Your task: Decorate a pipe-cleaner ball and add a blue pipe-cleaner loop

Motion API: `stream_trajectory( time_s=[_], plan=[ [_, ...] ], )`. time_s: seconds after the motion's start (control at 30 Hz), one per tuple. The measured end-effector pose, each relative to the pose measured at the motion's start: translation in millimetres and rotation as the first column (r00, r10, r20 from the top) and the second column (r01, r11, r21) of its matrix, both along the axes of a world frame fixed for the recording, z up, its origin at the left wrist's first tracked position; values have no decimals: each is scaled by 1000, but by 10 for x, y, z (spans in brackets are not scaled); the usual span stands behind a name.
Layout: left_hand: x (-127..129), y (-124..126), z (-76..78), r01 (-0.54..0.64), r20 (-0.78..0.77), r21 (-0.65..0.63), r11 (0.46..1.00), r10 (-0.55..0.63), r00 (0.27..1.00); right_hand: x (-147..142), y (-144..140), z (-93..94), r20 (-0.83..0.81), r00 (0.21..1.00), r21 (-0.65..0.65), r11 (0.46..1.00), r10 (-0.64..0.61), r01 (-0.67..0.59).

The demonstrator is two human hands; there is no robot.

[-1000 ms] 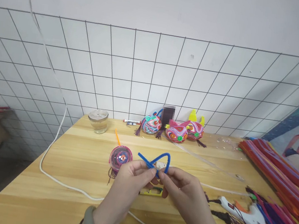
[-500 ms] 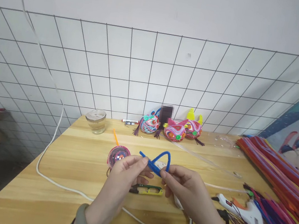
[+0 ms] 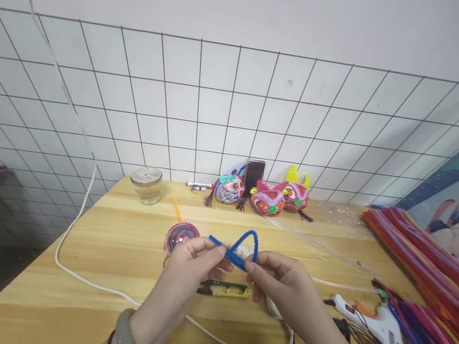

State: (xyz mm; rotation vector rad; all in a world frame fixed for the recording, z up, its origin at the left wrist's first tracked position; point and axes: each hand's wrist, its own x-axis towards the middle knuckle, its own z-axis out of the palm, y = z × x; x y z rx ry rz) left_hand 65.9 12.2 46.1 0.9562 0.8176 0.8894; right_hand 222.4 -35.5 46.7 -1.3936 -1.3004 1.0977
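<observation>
Held above the wooden surface (image 3: 115, 247), near its middle: one blue pipe cleaner (image 3: 239, 248), bent into a pointed loop with one end sticking out to the left. Left hand (image 3: 189, 269), closed, fingertips pinching the pipe cleaner where the loop crosses; a grey-green bangle (image 3: 125, 337) on that wrist. Right hand (image 3: 282, 283), closed, fingertips pinching the right side of the same loop. Just behind the left hand, a round pink-rimmed spiral piece (image 3: 181, 235) lying on the surface with an orange stem (image 3: 177, 208) leading away from it. Below the hands, flat on the surface, a pair of yellow-green thread snips (image 3: 225, 290). A white cord (image 3: 79, 282) runs from the wall across the surface and curls under the right forearm. To the right, a white glue gun (image 3: 367, 319) lying on its side, and beyond it a large heap of pipe cleaners in many colours (image 3: 426, 265) along the edge. Against the tiled wall at the back: a small glass jar (image 3: 146, 184), a row of three bright spiral-patterned figures (image 3: 263, 195), and what seems to be a pen (image 3: 200, 186), too small to tell for sure.
</observation>
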Motion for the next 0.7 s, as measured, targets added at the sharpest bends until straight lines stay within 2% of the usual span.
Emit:
stream_trajectory(
  time_s=[0.3, 0.57, 0.7],
  plan=[
    [-23, 25, -32, 70, 33, -41, 997, -68, 997, 48, 16, 4, -9, 999, -13, 999, 43, -44],
    [-35, 62, -30, 6, 80, -85, 996, 1, 997, 121, 41, -5, -154, 988, -4, 1000, -9, 8],
    [-34, 73, -46, 12, 92, -89, 996, -4, 996, 112, 55, -19, -138, 990, -9, 1000, -8, 6]
  ],
)
